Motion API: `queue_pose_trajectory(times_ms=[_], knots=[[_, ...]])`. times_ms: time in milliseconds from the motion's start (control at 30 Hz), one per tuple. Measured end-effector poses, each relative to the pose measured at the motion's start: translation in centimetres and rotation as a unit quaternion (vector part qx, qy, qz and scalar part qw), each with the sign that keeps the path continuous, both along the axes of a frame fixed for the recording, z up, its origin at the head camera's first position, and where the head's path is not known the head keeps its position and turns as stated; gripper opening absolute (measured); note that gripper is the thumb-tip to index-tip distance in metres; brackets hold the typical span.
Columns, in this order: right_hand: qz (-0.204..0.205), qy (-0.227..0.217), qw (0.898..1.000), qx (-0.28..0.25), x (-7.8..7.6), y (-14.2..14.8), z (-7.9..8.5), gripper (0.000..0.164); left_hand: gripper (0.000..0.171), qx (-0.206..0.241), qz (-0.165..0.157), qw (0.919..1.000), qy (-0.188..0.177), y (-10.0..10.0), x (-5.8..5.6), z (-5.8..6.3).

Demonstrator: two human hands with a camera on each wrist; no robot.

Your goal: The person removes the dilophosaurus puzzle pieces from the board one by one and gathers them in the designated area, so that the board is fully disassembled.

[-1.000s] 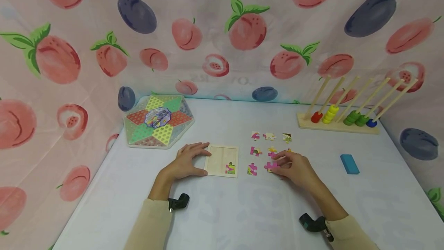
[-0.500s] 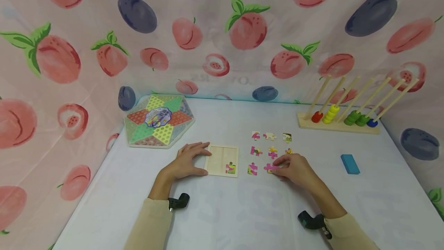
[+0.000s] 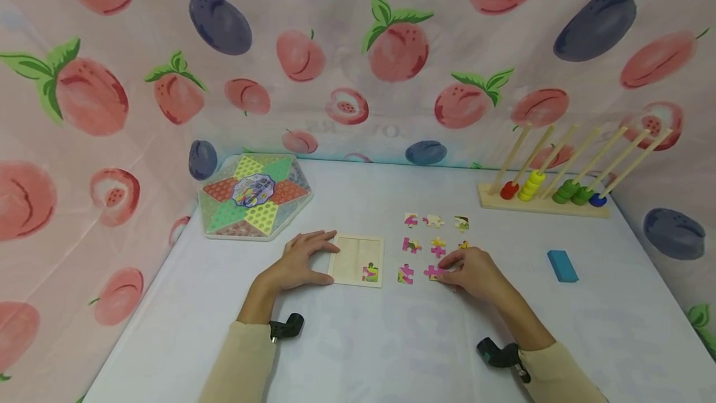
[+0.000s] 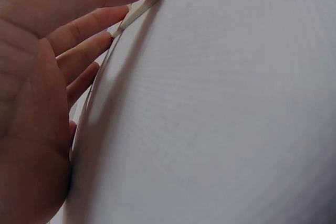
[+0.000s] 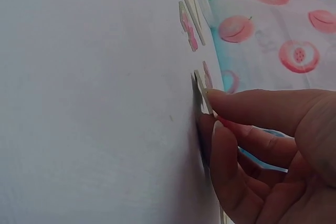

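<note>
My left hand point(image 3: 301, 261) rests at the left side of a shallow square wooden puzzle tray point(image 3: 349, 254), fingers extended, thumb and fingertips touching its edge. One pink and green jigsaw piece point(image 3: 370, 273) lies in the tray's near right corner. With thumb and fingers, my right hand point(image 3: 474, 273) pinches a pink jigsaw piece point(image 3: 432, 272) to the right of the tray. In the right wrist view that piece point(image 5: 202, 92) stands tilted, with a shadow beside it. Several loose pieces lie in rows around it, among them a pink and green one point(image 3: 405, 274) nearer the tray.
A hexagonal Chinese checkers box point(image 3: 224, 213) lies at the back left. At the back right stands a wooden counting rack point(image 3: 545, 205) with upright pegs and coloured beads. A blue block point(image 3: 562, 265) is right of my right hand. Fruit-print cloth point(image 3: 347, 36) hangs behind the table.
The right hand shifts very slightly left with its fingers still on the pink piece. The left hand and tray stay in place.
</note>
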State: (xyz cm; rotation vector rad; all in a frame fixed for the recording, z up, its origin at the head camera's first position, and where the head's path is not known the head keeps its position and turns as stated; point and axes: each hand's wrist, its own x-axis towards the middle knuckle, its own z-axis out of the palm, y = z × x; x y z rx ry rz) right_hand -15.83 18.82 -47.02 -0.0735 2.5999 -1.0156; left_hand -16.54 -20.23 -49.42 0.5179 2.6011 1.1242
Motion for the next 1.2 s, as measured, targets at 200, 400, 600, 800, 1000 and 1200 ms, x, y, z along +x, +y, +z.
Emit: queue_pose_trajectory(times_ms=[200,400,600,800,1000,1200], knots=[[-0.001,0.007,1.0,0.014,-0.1,-0.2,0.1,0.024,0.056,0.001,0.001,1.0,0.001,0.0,-0.1,0.0],[0.008,0.02,0.999,0.024,0.0,-0.3,0.1,0.023,0.055,-0.002,0.003,1.0,-0.003,0.0,-0.1,-0.1],[0.011,0.02,0.999,0.024,-0.1,-0.3,0.0,0.023,0.055,-0.005,0.008,0.9999,-0.009,0.0,0.1,0.1],[0.009,0.025,0.999,0.026,0.0,-0.3,-0.1,0.023,0.055,0.0,0.01,0.9999,-0.008,0.1,0.2,0.2],[0.01,0.014,0.999,0.033,0.2,-0.5,0.0,0.023,0.055,0.004,0.01,0.9999,-0.013,0.0,0.4,0.3],[0.029,0.004,0.998,0.049,-0.6,-1.3,1.7,0.027,0.055,0.003,0.006,1.0,-0.006,0.0,0.3,0.4]])
